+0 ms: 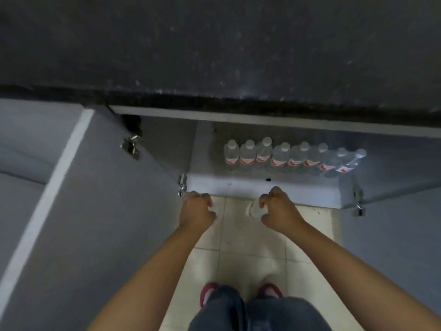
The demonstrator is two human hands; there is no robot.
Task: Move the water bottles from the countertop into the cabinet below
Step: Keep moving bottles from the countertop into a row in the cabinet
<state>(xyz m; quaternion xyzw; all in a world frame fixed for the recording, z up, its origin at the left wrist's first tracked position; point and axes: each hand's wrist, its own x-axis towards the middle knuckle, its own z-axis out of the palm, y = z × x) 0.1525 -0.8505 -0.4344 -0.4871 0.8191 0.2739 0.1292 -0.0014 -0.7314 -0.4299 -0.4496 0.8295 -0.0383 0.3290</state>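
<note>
Several clear water bottles (279, 157) with white caps and red labels stand in a row at the back of the open cabinet's floor (238, 182). My right hand (278, 209) is closed around a clear water bottle (253, 209), held low just in front of the cabinet's front edge. My left hand (196, 209) is closed too, with a bit of white showing under the fingers (214, 212); what it holds is mostly hidden. The dark countertop (214, 48) fills the top of the view, and no bottles show on it.
The left cabinet door (95, 211) stands wide open, with hinges near my left hand. The right door (393, 235) is open as well. Below are the pale tiled floor (238, 247), my knees and red shoes.
</note>
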